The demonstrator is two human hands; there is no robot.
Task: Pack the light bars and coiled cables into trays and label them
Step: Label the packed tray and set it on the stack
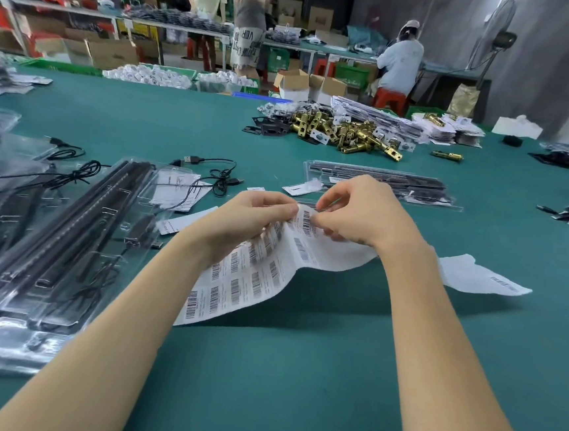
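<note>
1. Above the near middle of the bench [297, 371], your left hand [248, 222] pinches the barcode label sheet [254, 274] at its far edge; hold it taut.
2. Your right hand [362, 215] pinches one label's corner; peel slowly so it doesn't curl.
3. Carry it to the packed tray [382, 184] lying just beyond, and press it flat.
4. Trays with light bars [68, 231] and loose cables [221, 179] wait at left.

Bare forearms, left hand [258, 220] and right hand [362, 215] ungloved.

Packing workshop (stacked cartons [113, 52], worktables [297, 371])
</note>
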